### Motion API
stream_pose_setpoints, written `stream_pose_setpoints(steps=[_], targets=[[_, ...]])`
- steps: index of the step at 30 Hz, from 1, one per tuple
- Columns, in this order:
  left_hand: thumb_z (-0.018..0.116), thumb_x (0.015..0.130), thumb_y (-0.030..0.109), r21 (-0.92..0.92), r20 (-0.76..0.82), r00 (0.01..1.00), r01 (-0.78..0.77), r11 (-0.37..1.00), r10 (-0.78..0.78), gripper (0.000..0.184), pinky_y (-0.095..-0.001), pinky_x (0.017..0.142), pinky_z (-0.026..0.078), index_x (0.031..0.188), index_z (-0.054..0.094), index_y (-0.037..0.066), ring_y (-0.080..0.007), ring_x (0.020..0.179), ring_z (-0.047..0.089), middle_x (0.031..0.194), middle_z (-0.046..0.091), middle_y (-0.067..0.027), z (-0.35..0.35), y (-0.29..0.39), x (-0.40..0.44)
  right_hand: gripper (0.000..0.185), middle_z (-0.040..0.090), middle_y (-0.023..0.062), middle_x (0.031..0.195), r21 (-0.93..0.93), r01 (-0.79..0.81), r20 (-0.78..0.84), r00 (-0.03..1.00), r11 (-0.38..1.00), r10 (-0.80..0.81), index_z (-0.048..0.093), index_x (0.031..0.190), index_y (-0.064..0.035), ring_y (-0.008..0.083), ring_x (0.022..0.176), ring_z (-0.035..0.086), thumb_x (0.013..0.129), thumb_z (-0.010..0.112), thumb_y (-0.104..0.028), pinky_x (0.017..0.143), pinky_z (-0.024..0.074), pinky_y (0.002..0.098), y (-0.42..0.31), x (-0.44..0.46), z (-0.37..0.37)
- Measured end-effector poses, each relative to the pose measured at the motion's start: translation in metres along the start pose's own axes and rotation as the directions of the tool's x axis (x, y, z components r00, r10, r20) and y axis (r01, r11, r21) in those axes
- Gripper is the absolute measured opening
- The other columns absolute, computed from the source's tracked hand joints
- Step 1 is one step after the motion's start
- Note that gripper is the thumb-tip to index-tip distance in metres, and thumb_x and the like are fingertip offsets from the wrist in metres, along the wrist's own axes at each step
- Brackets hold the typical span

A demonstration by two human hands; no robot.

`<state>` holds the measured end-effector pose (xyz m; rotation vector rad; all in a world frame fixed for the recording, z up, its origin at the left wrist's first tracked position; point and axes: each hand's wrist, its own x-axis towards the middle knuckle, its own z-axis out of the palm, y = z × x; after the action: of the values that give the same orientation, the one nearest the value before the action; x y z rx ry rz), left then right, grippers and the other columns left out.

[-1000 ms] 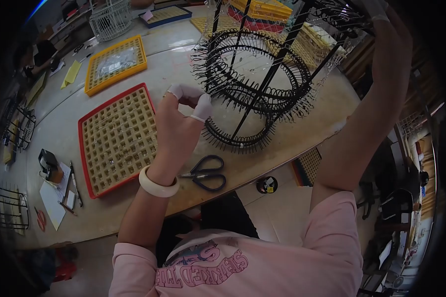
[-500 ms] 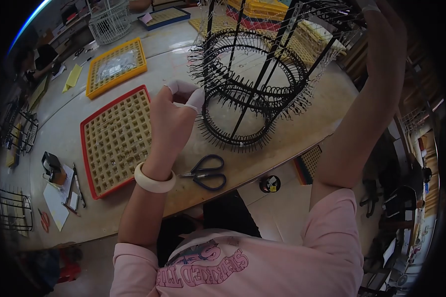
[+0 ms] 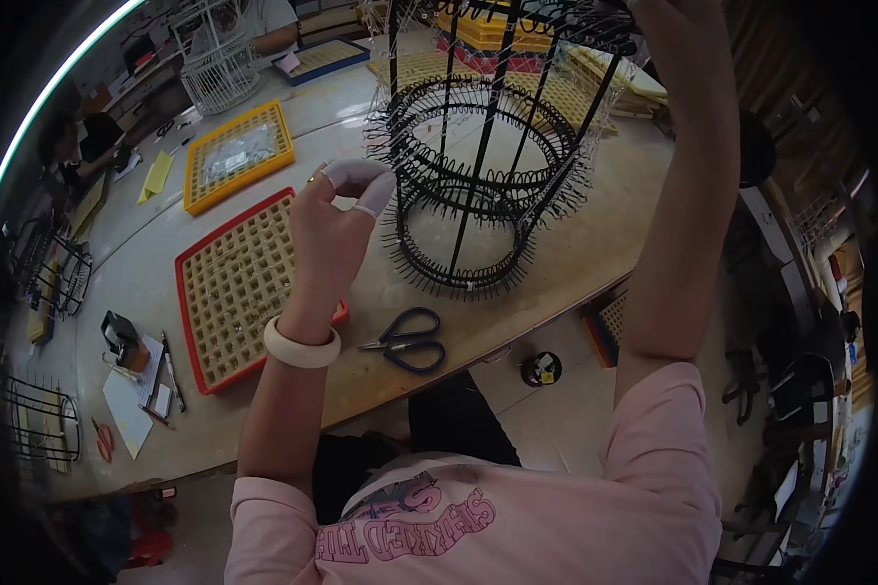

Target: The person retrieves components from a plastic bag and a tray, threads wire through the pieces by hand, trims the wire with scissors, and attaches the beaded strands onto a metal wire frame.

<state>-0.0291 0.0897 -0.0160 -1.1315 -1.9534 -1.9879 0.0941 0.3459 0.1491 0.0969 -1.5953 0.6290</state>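
Note:
A tall black wire rack (image 3: 475,207) with rings of small hooks stands on the table, thin silvery chains hanging around its upper part. Close to its left side is my left hand (image 3: 337,219), thumb and forefinger pinched together. White covers wrap those fingertips; anything tiny between them is too small to make out. My right hand (image 3: 668,12) reaches up to the rack's top at the upper frame edge, where its fingers are cut off from view. Below my left hand lies a red-rimmed tray (image 3: 234,292) of small square compartments, several holding tiny shiny pieces.
Dark-handled scissors (image 3: 412,343) lie near the table's front edge. Further back are a yellow tray (image 3: 239,154) with a clear bag, a blue tray (image 3: 327,60) and a white wire cage (image 3: 215,68). Paper and pens (image 3: 173,372) sit at left. A person (image 3: 93,136) is at far left.
The rack's upper part and my right hand appear further left in view, partly because the camera shifted. My left hand stays pinched beside the rack.

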Motion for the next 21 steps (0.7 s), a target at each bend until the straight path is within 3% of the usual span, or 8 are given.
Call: stream_pose_setpoints(steps=[2,5,10,15,17,19,21], targets=[[0.065,0.076,0.007,-0.052,0.044,0.997,0.058,0.997,-0.056,0.011,-0.0239,0.070,0.044,0.086,0.064,0.002,-0.0098,0.071,0.056,0.077,0.059,-0.0030,0.001,0.001,0.001,0.023,0.064,0.0060,0.087,0.021,0.011,-0.016,1.000,1.000,-0.011,0.062,0.099,-0.0019,0.0129,0.078,0.057,0.081,0.057,-0.014,0.075,0.0430,0.0261,-0.005,-0.002,0.007],[0.063,0.079,0.005,0.056,0.092,0.994,0.061,0.997,-0.066,0.009,-0.0212,0.071,0.043,0.087,0.064,0.000,-0.0067,0.074,0.054,0.080,0.061,-0.0005,0.004,0.003,0.000,0.022,0.064,0.0059,0.086,0.049,0.032,-0.034,0.999,0.998,-0.030,0.063,0.098,-0.0019,0.0127,0.077,0.058,0.081,0.057,-0.014,0.074,0.0435,0.0259,-0.008,-0.002,0.007],[0.062,0.079,0.005,0.271,0.053,0.997,-0.070,0.960,0.058,0.012,-0.0220,0.069,0.043,0.091,0.064,0.002,-0.0080,0.070,0.054,0.078,0.060,-0.0016,0.006,0.009,-0.006,0.021,0.065,0.0058,0.084,0.089,0.064,-0.064,0.996,0.994,-0.059,0.063,0.096,-0.0020,0.0122,0.074,0.058,0.080,0.058,-0.014,0.072,0.0443,0.0254,-0.040,-0.029,-0.012],[0.064,0.078,0.008,0.307,0.027,0.985,-0.172,0.936,0.172,0.011,-0.0252,0.071,0.041,0.089,0.066,0.006,-0.0121,0.068,0.057,0.077,0.060,-0.0024,0.008,0.006,-0.007,0.020,0.065,0.0057,0.083,0.134,0.091,-0.075,0.994,0.987,-0.081,0.064,0.095,-0.0021,0.0118,0.072,0.058,0.080,0.059,-0.014,0.070,0.0449,0.0251,-0.083,-0.070,-0.010],[0.065,0.076,0.010,0.318,0.011,0.981,-0.189,0.929,0.196,0.010,-0.0278,0.074,0.038,0.086,0.066,0.009,-0.0144,0.068,0.059,0.076,0.061,-0.0019,0.010,0.005,-0.007,0.016,0.063,0.0039,0.074,0.068,-0.359,0.076,0.932,0.931,0.354,0.063,0.089,-0.0031,0.0068,0.057,0.053,0.079,0.062,-0.016,0.056,0.0433,0.0216,-0.096,-0.093,0.000],[0.065,0.076,0.011,0.376,0.023,0.970,-0.232,0.897,0.241,0.009,-0.0283,0.074,0.037,0.085,0.066,0.010,-0.0149,0.068,0.059,0.076,0.061,-0.0013,0.010,0.005,-0.007,0.018,0.061,0.0021,0.070,0.001,-0.550,0.224,0.814,0.835,0.536,0.063,0.090,-0.0029,0.0039,0.050,0.048,0.081,0.062,-0.018,0.047,0.0393,0.0193,-0.094,-0.106,0.013],[0.065,0.076,0.011,0.369,0.024,0.971,-0.231,0.900,0.239,0.009,-0.0284,0.074,0.037,0.085,0.066,0.011,-0.0150,0.069,0.058,0.076,0.061,-0.0011,0.011,0.002,-0.007,0.020,0.060,0.0018,0.069,-0.039,-0.590,0.310,0.760,0.806,0.571,0.062,0.092,-0.0033,0.0035,0.048,0.047,0.082,0.062,-0.021,0.042,0.0373,0.0173,-0.082,-0.116,0.023]])
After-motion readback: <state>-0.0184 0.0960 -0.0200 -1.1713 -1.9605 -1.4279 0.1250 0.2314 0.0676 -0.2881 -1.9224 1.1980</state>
